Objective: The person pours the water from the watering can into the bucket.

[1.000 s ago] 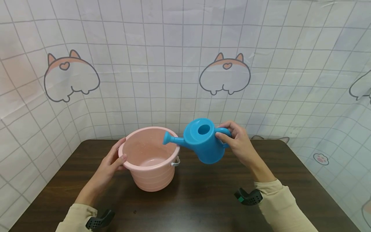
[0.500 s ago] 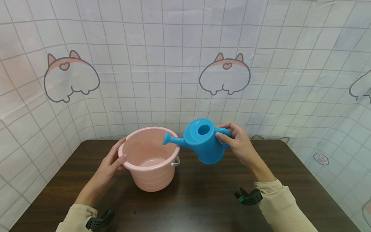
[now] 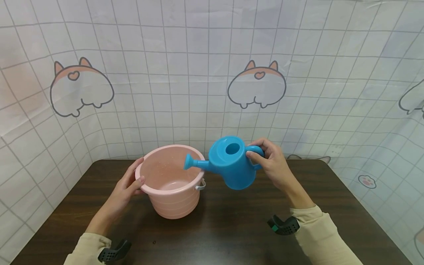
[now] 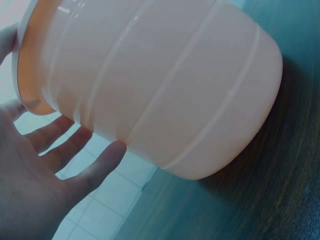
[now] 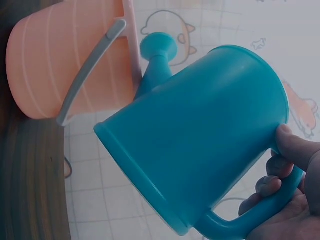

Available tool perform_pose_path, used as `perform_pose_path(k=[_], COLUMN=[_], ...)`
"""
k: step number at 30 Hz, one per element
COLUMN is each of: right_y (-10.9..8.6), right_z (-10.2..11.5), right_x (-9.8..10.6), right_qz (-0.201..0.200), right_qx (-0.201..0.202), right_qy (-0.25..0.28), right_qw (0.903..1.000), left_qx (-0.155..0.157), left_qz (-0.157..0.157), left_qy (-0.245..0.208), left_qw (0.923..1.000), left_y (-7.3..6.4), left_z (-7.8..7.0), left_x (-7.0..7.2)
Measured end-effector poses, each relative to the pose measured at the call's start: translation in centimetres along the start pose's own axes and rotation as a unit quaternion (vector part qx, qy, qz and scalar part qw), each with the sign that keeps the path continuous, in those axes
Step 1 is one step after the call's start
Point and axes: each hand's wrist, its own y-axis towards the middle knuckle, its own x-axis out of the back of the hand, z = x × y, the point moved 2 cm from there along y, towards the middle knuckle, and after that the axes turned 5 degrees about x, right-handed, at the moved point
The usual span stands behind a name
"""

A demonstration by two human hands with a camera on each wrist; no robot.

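A pink bucket stands upright on the dark wooden table, its mouth facing up. My left hand holds its rim from the left side. In the left wrist view the fingers spread along the bucket's outer wall. My right hand grips the handle of a blue watering can, fingers curled round it and thumb near its top. The can hangs in the air right of the bucket, tipped to the left. Its flared spout head reaches over the bucket's right rim. Small droplets show on the bucket's inner wall.
The brown wooden table spans the front, with a tiny dark ring-like speck near the bottom. A white gridded sheet with cartoon animals surrounds the back and sides. The bucket's grey carry handle hangs down on its right side.
The watering can has tipped a little further left, so its spout head is slightly lower and further over the bucket. The left hand and bucket have not moved.
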Motion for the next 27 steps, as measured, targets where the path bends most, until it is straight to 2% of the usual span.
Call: perform_pose_path(k=[10,27], right_y=[-0.01,-0.03], right_z=[-0.03,-0.02], right_x=[-0.10,-0.21], right_qz=[-0.012,-0.031], right_qx=[0.005,-0.001], right_qy=[-0.010,-0.007], right_qw=[0.9999,0.9995], left_qx=[-0.011,-0.012], left_qz=[0.007,0.009], left_qy=[-0.015,-0.018], left_qw=[0.9998,0.9997], left_y=[0.07,-0.01], left_z=[0.13,0.10], left_x=[-0.04,-0.06])
